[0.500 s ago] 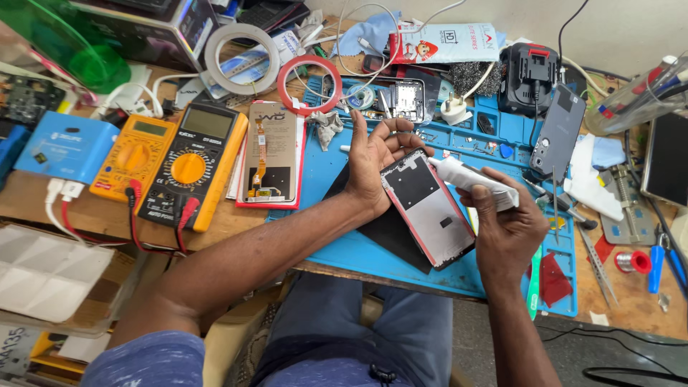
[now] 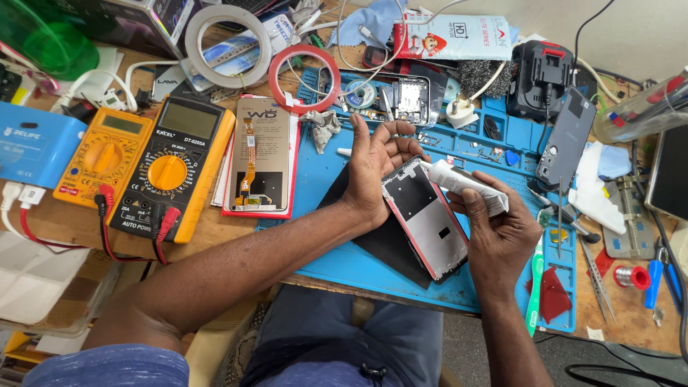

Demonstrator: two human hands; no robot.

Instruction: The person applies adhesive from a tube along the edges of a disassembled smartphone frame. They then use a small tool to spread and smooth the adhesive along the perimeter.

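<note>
Head view only: we see our left hand (image 2: 376, 168) gripping the phone frame (image 2: 426, 218) by its upper edge, tilted above the blue mat (image 2: 337, 244) on the table (image 2: 229, 226). Our right hand (image 2: 494, 233) clasps a small white glue tube (image 2: 462, 186), its nozzle touching the frame's top corner. Red-rimmed, grey inside, the frame looks thin, light and rigid yet easily bent; edges seem the safest grip.

Blue mat (image 2: 494, 147); yellow multimeter (image 2: 175, 168); red-edged phone frame (image 2: 428, 218); white tube (image 2: 466, 188).
</note>
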